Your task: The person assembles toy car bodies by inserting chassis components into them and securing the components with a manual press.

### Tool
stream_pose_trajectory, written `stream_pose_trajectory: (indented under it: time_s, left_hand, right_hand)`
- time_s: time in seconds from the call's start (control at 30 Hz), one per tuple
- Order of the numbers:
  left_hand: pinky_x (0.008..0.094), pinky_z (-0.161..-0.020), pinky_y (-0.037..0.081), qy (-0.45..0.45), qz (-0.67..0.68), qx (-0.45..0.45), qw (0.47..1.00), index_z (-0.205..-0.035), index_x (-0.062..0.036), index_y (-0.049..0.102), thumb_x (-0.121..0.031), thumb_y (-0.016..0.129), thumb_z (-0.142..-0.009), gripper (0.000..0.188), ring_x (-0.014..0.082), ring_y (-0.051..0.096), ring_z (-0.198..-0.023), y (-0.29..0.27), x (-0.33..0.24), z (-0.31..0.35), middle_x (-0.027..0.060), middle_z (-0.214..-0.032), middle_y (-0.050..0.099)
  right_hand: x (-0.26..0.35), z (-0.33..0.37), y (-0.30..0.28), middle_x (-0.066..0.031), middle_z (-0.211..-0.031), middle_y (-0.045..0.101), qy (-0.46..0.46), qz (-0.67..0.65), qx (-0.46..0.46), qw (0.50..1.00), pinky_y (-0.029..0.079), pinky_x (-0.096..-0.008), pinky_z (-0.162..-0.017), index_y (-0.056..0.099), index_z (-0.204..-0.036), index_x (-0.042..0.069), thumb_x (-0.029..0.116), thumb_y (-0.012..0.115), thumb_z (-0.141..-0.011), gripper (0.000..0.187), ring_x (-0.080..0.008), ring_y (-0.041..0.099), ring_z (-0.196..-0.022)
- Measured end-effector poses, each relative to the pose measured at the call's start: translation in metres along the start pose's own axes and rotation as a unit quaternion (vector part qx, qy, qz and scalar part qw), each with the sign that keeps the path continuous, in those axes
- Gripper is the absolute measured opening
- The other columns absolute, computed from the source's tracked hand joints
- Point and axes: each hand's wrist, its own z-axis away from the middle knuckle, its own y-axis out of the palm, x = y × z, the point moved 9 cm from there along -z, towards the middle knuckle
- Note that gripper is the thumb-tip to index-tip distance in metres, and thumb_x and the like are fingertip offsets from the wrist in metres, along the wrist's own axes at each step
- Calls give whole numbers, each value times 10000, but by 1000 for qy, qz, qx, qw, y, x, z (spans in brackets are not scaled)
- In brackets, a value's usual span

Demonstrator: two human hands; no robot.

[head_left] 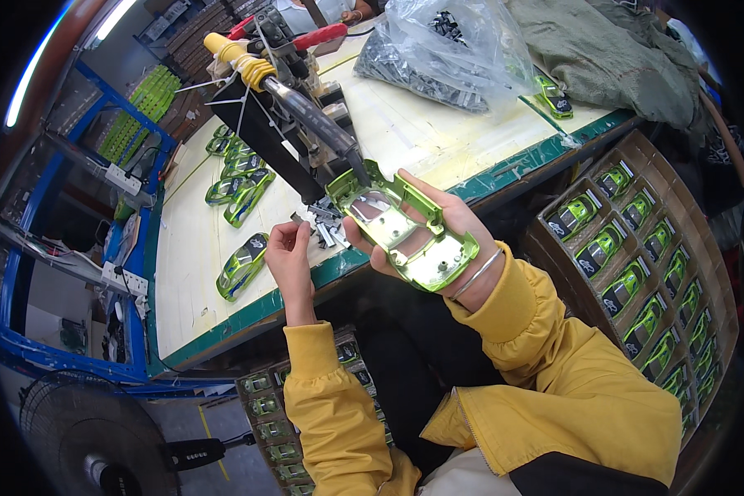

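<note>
My right hand (463,217) grips a shiny green toy car body shell (409,236), its hollow inside turned up. The shell's far end is at the lower tip of a dark rod on a bench-mounted machine (314,112); whether they touch I cannot tell. My left hand (289,263) is closed in a pinch beside a small pile of grey plastic pieces (326,227) at the table edge. What its fingertips hold, if anything, is too small to make out. Left of that hand lies a green car body (242,266), with several more car bodies (241,178) grouped behind it.
A clear plastic bag (446,62) of grey pieces sits on the table (192,306), near a grey-green cloth (612,58). At right stands a divided box (583,277) holding car bodies; another box (264,430) is below. A fan (95,438) stands lower left.
</note>
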Motion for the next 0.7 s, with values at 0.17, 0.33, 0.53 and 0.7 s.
stream_pose_trajectory:
  time_s: [0.17,0.33,0.53,0.7]
  left_hand:
    - [182,-590,363,-7,2,1,1000,-758,-11,525,-59,615,-762,102,49,455,-642,0,3,-1,-4,-701,524]
    - [180,-580,357,-7,4,8,1000,-752,-9,528,-68,617,-760,107,46,449,-632,1,2,-2,-8,-693,523]
    - [180,-558,348,-3,-10,8,1000,-744,-11,537,-69,616,-759,100,39,435,-609,2,-1,-1,-17,-671,517]
    - [175,-609,364,-16,-14,14,1000,-746,-29,528,-61,612,-759,90,41,455,-652,0,1,-1,-20,-704,518]
  right_hand:
    - [-1,2,6,-169,-1035,517,11,-28,6,1000,468,-372,-637,469,-1082,15,307,353,-899,363,-299,443,-1017]
    - [-1,3,12,-212,-1022,503,15,-47,24,998,505,-422,-665,437,-1087,-34,330,279,-916,432,-318,501,-960]
    - [0,3,11,-210,-1031,499,12,-35,17,999,498,-423,-674,433,-1093,-36,324,289,-915,427,-314,493,-975]
    - [-2,2,10,-205,-1021,507,10,-25,7,1000,494,-415,-670,443,-1082,-44,324,294,-914,431,-310,490,-978]
